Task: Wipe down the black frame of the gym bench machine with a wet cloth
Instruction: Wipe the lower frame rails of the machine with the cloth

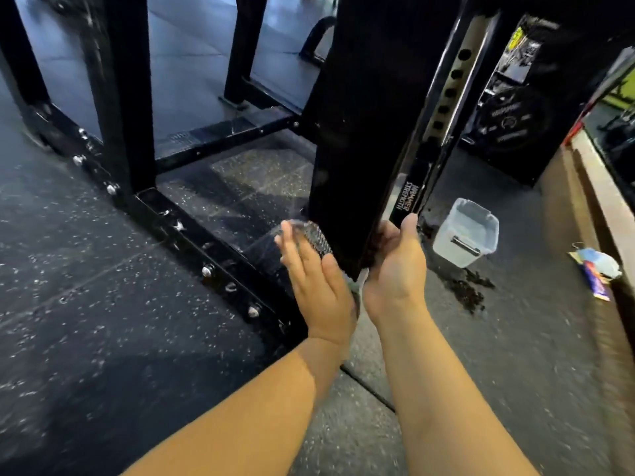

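A: So, what is on your far left?

B: Thick black metal frame posts (129, 97) stand on the dark speckled rubber floor (86, 304). A flat black base bar with shiny silver bolts (206, 249) runs along the floor from them toward you.

A: And your left hand (316, 286)?

B: You hold it out flat, with the fingers straight and close together. They are blurry at the tips. The hand presses a dark, bumpy wet cloth (318, 237) against the left side of the big black upright beam (364, 132). The cloth sits low on the beam, near its bottom end, between your fingers and the metal.

A: What about the middle?

B: The big beam fills it. It leans a little, and its bottom corner comes down between your two hands.

A: And your right hand (395, 266)?

B: It cups the right side of the beam's bottom end. Your thumb points up along the edge, just under a strip with small white letters (405, 197). The other fingers go behind the beam, so I cannot tell how they lie.

A: What is further right?

B: A pale see-through plastic bucket with a metal handle (467, 231) sits on the floor near the beam. A dark wet splash (470, 290) lies on the floor just in front of it. At the far right, a small crumpled colourful wrapper (598, 269) lies beside a wooden ledge (598, 187).
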`<action>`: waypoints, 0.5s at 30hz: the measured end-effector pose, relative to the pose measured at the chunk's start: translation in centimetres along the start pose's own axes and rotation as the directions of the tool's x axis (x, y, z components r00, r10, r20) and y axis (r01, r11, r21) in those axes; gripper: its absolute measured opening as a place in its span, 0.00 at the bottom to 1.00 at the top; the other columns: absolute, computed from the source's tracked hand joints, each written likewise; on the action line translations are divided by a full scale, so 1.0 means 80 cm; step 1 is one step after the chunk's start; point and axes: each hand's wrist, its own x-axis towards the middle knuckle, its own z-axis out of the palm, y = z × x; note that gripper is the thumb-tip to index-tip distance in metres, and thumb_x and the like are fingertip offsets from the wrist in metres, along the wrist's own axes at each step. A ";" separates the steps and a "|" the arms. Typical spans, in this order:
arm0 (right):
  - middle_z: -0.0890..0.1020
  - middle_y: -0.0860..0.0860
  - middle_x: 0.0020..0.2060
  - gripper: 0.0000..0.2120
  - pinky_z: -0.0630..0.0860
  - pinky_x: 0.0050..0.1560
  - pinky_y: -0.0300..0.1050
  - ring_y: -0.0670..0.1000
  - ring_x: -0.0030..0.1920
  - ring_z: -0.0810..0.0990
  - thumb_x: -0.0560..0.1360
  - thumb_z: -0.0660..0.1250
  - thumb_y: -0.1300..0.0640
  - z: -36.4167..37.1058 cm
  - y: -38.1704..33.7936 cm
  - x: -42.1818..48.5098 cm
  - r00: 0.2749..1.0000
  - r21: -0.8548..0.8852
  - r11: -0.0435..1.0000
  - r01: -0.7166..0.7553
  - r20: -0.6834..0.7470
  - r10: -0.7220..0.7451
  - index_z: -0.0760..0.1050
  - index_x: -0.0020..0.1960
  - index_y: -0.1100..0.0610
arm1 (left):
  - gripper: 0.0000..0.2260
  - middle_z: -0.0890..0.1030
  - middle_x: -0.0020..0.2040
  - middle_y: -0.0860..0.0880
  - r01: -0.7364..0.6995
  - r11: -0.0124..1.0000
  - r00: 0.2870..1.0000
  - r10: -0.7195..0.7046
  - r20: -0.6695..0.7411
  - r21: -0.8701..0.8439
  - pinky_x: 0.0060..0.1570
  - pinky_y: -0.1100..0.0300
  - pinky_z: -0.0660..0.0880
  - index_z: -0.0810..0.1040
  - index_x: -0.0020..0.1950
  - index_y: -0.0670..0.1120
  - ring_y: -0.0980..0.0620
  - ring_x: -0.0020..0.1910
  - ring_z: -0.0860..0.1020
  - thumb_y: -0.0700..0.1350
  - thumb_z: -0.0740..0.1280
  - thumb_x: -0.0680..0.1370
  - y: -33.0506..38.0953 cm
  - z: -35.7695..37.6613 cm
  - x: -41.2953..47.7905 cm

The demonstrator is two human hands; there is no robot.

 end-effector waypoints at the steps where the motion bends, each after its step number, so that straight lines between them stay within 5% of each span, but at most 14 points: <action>1: 0.82 0.45 0.33 0.27 0.76 0.39 0.32 0.44 0.39 0.80 0.83 0.47 0.43 -0.003 0.002 0.000 1.000 -0.033 0.999 0.006 -0.014 -0.007 0.76 0.40 0.56 | 0.24 0.46 0.77 0.52 0.190 0.981 0.982 -0.190 0.016 -0.037 0.75 0.55 0.46 0.46 0.76 0.45 0.53 0.76 0.44 0.53 0.44 0.83 -0.019 -0.001 -0.023; 3: 0.84 0.45 0.47 0.28 0.73 0.57 0.35 0.45 0.54 0.79 0.83 0.46 0.42 -0.012 0.005 -0.003 0.999 -0.083 0.996 0.023 -0.021 -0.025 0.79 0.54 0.58 | 0.25 0.46 0.78 0.47 0.483 0.874 0.876 -0.481 0.044 -0.051 0.75 0.60 0.43 0.47 0.76 0.41 0.50 0.77 0.45 0.54 0.41 0.83 -0.049 0.001 -0.052; 5: 0.78 0.48 0.63 0.29 0.63 0.71 0.45 0.47 0.67 0.72 0.82 0.44 0.40 -0.017 0.002 -0.009 1.000 -0.092 0.996 -0.002 -0.009 0.001 0.73 0.67 0.56 | 0.29 0.51 0.76 0.37 0.575 0.816 0.818 -0.574 0.035 -0.056 0.71 0.68 0.36 0.53 0.73 0.32 0.40 0.76 0.49 0.53 0.38 0.83 -0.054 0.000 -0.056; 8: 0.75 0.49 0.67 0.30 0.56 0.75 0.52 0.48 0.70 0.68 0.81 0.44 0.39 -0.017 0.001 -0.009 0.998 -0.067 0.998 -0.015 0.066 0.019 0.71 0.70 0.55 | 0.24 0.50 0.75 0.37 0.324 0.943 0.946 -0.325 0.005 0.072 0.71 0.65 0.35 0.52 0.73 0.31 0.40 0.76 0.48 0.47 0.44 0.84 -0.023 0.000 -0.019; 11: 0.78 0.50 0.64 0.30 0.62 0.72 0.50 0.49 0.67 0.72 0.82 0.43 0.39 -0.021 0.007 -0.004 0.995 -0.051 0.998 0.021 0.101 -0.015 0.73 0.68 0.56 | 0.24 0.44 0.74 0.57 0.084 0.994 0.996 -0.081 0.039 -0.068 0.74 0.56 0.38 0.43 0.76 0.42 0.55 0.75 0.38 0.49 0.43 0.83 0.035 -0.003 0.031; 15: 0.82 0.47 0.55 0.24 0.73 0.61 0.40 0.47 0.60 0.78 0.83 0.47 0.45 -0.018 0.017 -0.011 0.994 0.072 0.994 0.078 0.073 -0.083 0.76 0.62 0.56 | 0.26 0.45 0.77 0.50 0.102 0.993 0.991 -0.097 0.095 -0.052 0.74 0.61 0.44 0.45 0.76 0.43 0.51 0.77 0.44 0.51 0.47 0.81 0.002 -0.009 0.007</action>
